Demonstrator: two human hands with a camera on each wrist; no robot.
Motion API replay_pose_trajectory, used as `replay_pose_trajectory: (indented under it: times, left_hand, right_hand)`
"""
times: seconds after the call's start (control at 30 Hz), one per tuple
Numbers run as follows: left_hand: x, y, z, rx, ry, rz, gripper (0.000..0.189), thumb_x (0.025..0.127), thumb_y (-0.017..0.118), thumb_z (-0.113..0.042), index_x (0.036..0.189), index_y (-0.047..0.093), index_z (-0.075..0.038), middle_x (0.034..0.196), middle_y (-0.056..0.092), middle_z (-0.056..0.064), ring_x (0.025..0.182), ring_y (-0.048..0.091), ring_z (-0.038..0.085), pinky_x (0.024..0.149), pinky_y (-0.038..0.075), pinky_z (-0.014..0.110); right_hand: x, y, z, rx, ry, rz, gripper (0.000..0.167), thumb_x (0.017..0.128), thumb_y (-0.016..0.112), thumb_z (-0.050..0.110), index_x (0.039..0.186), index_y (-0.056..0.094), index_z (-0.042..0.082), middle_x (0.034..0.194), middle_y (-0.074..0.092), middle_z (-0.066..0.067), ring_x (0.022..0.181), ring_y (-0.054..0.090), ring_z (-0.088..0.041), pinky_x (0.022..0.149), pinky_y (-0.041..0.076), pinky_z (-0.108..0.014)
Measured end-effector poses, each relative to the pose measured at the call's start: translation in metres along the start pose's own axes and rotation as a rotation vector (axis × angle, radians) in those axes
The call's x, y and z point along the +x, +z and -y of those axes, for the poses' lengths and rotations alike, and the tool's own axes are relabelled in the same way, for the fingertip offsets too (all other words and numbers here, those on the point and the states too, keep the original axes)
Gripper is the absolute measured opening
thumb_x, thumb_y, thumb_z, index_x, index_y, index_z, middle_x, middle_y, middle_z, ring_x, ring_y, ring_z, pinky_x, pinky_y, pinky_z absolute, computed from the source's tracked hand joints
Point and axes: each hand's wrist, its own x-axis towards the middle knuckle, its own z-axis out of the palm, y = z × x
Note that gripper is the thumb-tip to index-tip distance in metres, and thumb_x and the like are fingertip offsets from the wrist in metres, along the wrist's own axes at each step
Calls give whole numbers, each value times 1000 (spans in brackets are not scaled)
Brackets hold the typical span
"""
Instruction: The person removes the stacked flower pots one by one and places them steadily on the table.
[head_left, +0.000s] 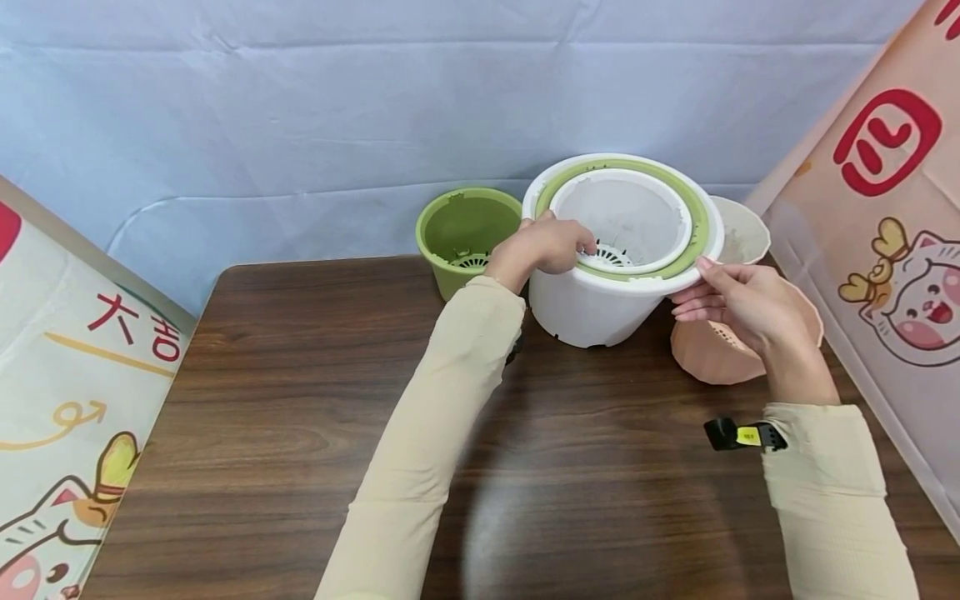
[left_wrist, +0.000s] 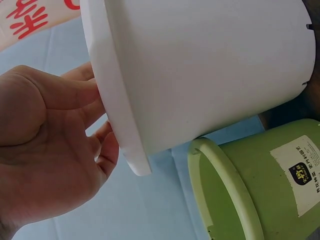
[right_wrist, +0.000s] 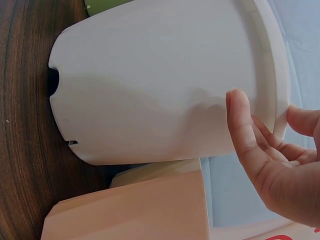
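Observation:
A large white flowerpot (head_left: 585, 312) sits on the table, tipped slightly toward me. Nested inside it are a green pot (head_left: 702, 225) and a smaller white pot (head_left: 637, 208) with a slotted bottom. My left hand (head_left: 543, 243) grips the nested rims at their left front, with fingers curled over into the inner pot. At the right front, my right hand (head_left: 750, 304) pinches the large pot's rim, thumb on top and fingers below. In the right wrist view, one finger of that hand (right_wrist: 280, 165) stretches along the white wall. The left fingertips are partly hidden behind the rim in the left wrist view.
Close on the left stands a separate green pot (head_left: 442, 271), with a label (left_wrist: 299, 175) on its side. To the right are a peach pot (head_left: 716, 362) and, behind it, a cream pot (head_left: 742, 229). Cloth backdrops border the wooden table (head_left: 337, 375).

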Motion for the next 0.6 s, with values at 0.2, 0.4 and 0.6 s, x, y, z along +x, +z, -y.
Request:
replay_pose_trajectory:
  times: [0.2,0.4,0.6]
  left_hand:
    - [0,0,1,30,3,12,55,91,34,-2,136,43,-33,139,36,-15,126,19,17,103,16,34]
    - [-1,1,3,19,15,1,53,90,37,-2,134,45,-31,139,37,-14,124,20,15,99,17,30]
    - [-2,2,4,26,20,-18,53,89,37,-2,133,46,-31,138,39,-14,119,24,13,95,19,29]
  right_hand:
    - [0,0,0,8,-1,1,25,91,54,26,85,67,6,73,67,-15,64,66,-24,60,55,-33]
    - [0,2,0,40,-1,11,25,91,54,25,84,67,4,73,66,-16,63,66,-25,60,55,-34]
    - [1,3,1,45,-4,17,24,91,54,25,85,66,4,73,66,-16,64,66,-25,60,55,-33]
